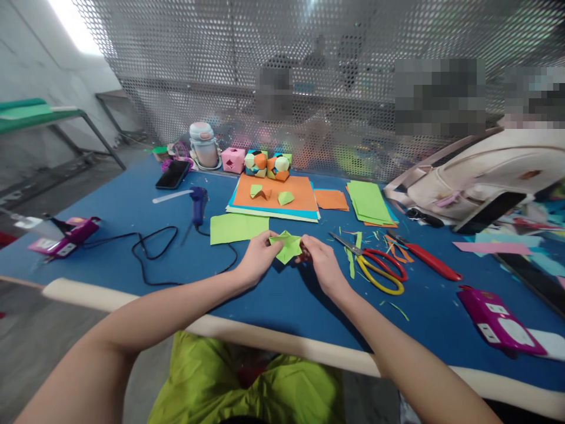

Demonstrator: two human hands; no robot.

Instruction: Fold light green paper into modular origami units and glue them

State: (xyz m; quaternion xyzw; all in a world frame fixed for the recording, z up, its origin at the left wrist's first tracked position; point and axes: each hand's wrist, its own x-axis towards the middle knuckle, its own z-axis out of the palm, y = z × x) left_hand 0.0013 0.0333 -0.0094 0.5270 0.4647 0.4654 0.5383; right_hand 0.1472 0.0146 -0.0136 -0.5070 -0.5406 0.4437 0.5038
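A small folded piece of light green paper (286, 247) is held between both hands above the blue table, near its front edge. My left hand (260, 254) pinches its left corner, and my right hand (318, 258) grips the right corner with curled fingers. Behind it, to the left, lies a flat green sheet (238, 228). Two small folded pieces, one green and orange (260, 192) and one green (285, 198), rest on a stack of sheets with orange paper (295, 184) on top.
Scissors (379, 271), red-handled pliers (430, 262) and paper scraps lie right. A blue glue gun (198, 205) with a black cord, a phone (173, 175) and a bottle (204, 146) are left. Green sheets (368, 201) and a bag (498, 171) sit back right.
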